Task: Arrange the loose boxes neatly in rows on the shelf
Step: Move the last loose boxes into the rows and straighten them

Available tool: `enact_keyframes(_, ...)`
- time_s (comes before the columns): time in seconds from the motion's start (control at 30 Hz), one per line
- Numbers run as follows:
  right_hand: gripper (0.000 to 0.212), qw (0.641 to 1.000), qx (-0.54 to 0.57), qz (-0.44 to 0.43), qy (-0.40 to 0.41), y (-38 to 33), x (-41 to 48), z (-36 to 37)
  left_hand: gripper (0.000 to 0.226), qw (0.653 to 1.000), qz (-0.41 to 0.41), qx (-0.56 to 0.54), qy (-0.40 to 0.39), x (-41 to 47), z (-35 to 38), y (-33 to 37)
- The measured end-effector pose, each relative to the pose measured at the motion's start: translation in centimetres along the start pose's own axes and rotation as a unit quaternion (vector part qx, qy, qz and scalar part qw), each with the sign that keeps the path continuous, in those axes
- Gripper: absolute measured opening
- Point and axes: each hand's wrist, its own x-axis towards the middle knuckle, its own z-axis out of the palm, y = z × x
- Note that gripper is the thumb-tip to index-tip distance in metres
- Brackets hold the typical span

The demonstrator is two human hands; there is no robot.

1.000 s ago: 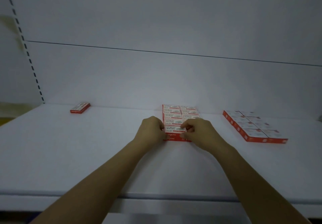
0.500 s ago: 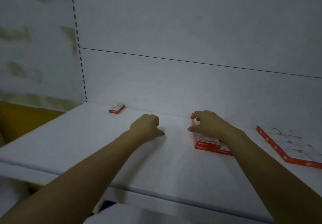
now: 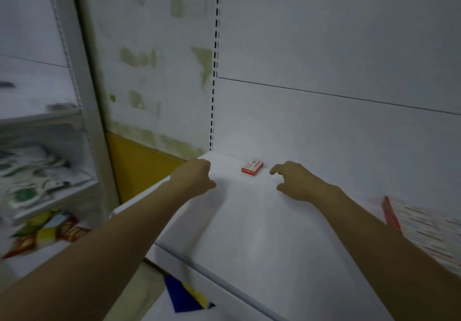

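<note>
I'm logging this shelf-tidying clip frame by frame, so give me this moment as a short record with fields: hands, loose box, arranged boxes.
loose box: red and white, lying flat near the back left corner of the shelf, untouched
left hand: fingers curled, holding nothing, left of the box
right hand: open, fingers bent, right of the box, a gap between them
arranged boxes: blurred block at the right edge of the view

— What carries everything here?
— A flat white shelf board.
— What lies on it?
— A small red-and-white cardboard box, alone at the far left. At the right edge, a blurred block of red-edged white boxes.
</note>
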Motion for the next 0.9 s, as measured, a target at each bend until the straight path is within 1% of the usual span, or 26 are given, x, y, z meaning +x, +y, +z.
enact_keyframes(0.3,0.062,0.993,-0.084,-0.076,0.027,-1.3,7.7,1.7,0.04,1.0,-0.016,0.008,-0.008,4.3,1.3,-3.1)
enact_keyframes(0.4,0.066,0.989,-0.115,-0.096,0.01,-1.1,9.6,2.9,0.04,1.0,-0.015,0.011,-0.002,4.9,1.7,-3.3)
enact_keyframes(0.5,0.062,0.991,-0.108,-0.082,-0.008,-0.5,10.7,3.9,0.039,1.0,-0.01,0.007,0.009,4.9,2.0,-3.2)
enact_keyframes(0.57,0.057,0.992,-0.097,-0.079,0.004,-0.1,10.7,4.1,0.04,1.0,-0.004,0.007,0.016,4.7,2.0,-3.0)
enact_keyframes(0.67,0.048,0.991,-0.125,-0.055,-0.005,0.6,9.7,3.4,0.041,1.0,0.008,0.004,0.029,4.6,1.8,-2.4)
enact_keyframes(0.8,0.054,0.997,-0.045,-0.002,-0.056,2.1,6.1,1.1,0.045,0.998,0.047,-0.019,0.04,4.4,1.4,0.3)
enact_keyframes(0.83,0.056,0.998,-0.034,0.003,-0.055,2.6,5.0,0.7,0.047,0.997,0.063,-0.028,0.037,4.4,1.4,1.4)
enact_keyframes(0.9,0.054,1.0,-0.008,0.003,-0.028,3.7,2.6,0.1,0.051,0.994,0.095,-0.043,0.022,4.2,1.6,3.8)
